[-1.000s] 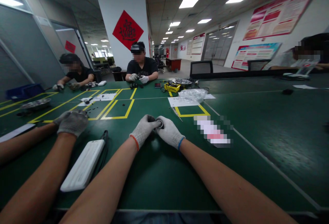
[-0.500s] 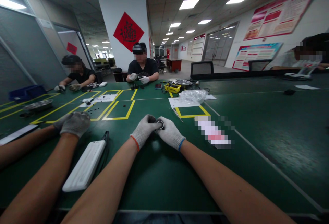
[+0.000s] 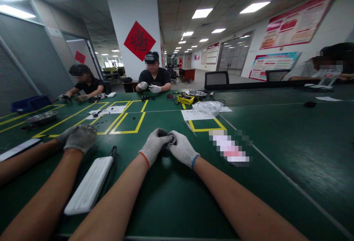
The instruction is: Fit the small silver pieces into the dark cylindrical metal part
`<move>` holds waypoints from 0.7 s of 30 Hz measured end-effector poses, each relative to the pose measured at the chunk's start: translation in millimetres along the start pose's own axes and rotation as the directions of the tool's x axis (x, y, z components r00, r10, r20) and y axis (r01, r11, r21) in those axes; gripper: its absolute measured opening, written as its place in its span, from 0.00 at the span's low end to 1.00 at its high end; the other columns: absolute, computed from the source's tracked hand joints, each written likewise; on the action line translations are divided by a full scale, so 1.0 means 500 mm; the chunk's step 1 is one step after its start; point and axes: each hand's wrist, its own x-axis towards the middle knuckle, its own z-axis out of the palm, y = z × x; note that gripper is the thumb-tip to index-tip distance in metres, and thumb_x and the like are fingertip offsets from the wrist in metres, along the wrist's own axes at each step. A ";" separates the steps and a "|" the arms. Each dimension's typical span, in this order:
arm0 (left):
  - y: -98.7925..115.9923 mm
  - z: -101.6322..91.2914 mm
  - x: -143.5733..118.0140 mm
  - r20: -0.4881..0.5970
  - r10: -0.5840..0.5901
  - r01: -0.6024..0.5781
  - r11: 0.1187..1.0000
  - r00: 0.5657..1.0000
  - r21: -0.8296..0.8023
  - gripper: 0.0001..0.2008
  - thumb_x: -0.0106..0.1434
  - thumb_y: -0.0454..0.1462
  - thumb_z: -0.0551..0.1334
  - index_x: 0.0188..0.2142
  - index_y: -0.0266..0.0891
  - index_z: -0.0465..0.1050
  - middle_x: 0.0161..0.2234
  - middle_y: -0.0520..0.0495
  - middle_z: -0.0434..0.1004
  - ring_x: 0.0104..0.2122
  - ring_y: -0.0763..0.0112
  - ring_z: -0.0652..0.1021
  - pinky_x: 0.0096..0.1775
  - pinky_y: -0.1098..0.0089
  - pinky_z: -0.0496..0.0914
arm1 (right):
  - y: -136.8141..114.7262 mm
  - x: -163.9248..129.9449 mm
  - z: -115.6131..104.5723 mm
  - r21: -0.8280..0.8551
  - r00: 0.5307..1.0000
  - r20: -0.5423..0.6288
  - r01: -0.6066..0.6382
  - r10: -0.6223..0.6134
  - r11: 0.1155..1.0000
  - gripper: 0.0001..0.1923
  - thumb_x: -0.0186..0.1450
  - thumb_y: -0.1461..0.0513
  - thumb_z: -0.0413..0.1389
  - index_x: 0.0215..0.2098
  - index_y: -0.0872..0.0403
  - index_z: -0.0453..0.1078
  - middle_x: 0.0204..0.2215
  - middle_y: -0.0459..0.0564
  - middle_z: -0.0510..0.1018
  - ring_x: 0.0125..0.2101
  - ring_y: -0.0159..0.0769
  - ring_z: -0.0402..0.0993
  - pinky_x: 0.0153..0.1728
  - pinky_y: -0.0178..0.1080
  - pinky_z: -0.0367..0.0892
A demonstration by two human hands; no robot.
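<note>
Both of my hands wear whitish knit gloves and meet over the green table (image 3: 177,204). Between them is a small round dark part with a silvery ring (image 3: 173,139); its exact kind I cannot make out. My left hand (image 3: 155,145), with an orange cuff edge, is closed with thumb and fingers against the part's left side. My right hand (image 3: 182,148), with a blue cuff edge, wraps round it from the right. The fingers cover most of the part. Beyond the hands, a thin pointed tool like tweezers (image 3: 190,128) lies on the table.
Left of my arm lies a white power bank-like block (image 3: 90,185) with a dark cable. A co-worker's gloved hands (image 3: 80,139) are farther left. Ahead are a plastic bag (image 3: 207,108), a yellow holder (image 3: 185,100) and a metal dish (image 3: 197,93). A blurred-out item (image 3: 231,148) lies right.
The whole view has shifted slightly downward in the picture as the head tilts up. My hands keep the same hold on the round part.
</note>
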 end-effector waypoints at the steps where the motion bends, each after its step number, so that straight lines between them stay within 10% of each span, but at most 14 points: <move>1: 0.000 0.000 0.001 -0.011 0.014 -0.014 1.000 1.000 0.015 0.21 0.43 0.42 0.76 0.31 0.39 0.68 0.23 0.55 0.71 0.22 0.74 0.72 0.24 0.73 0.65 | 0.000 0.000 0.000 0.002 1.000 0.000 0.001 -0.001 1.000 0.06 0.58 0.68 0.56 0.32 0.51 0.69 0.27 0.44 0.76 0.30 0.35 0.70 0.29 0.35 0.62; 21: -0.001 0.010 0.002 -0.049 0.084 -0.082 0.995 0.995 0.057 0.18 0.45 0.41 0.75 0.30 0.38 0.71 0.24 0.53 0.73 0.23 0.75 0.72 0.25 0.74 0.66 | 0.009 0.005 0.001 0.065 1.000 -0.027 -0.011 0.013 0.998 0.04 0.55 0.67 0.54 0.29 0.52 0.67 0.25 0.43 0.73 0.29 0.34 0.68 0.31 0.35 0.61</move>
